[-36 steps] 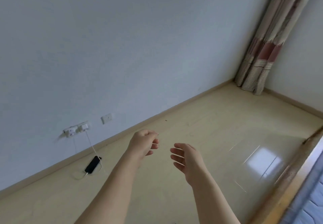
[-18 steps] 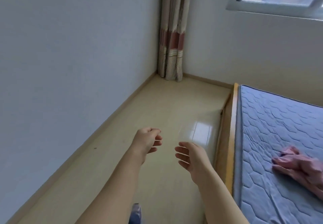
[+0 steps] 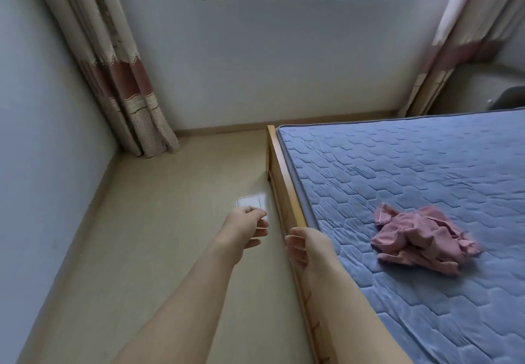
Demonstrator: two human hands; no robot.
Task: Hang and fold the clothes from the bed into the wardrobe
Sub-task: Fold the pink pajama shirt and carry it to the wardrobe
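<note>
Quilted matt mattress (image 3: pixel 426 170), pale wooden bed frame (image 3: pixel 284 190), crumpled pink cloth garment (image 3: pixel 420 236), glossy floor (image 3: pixel 170 221)

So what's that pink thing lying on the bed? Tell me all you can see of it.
It is a pink garment, of soft, thin-looking cloth, crumpled in a loose heap, not folded. A stitched hem sticks up at its far left corner; its type cannot be told. It lies on the blue quilted mattress, not far from its left edge, touching nothing else. The right hand, the closer one, is clear of it.
</note>
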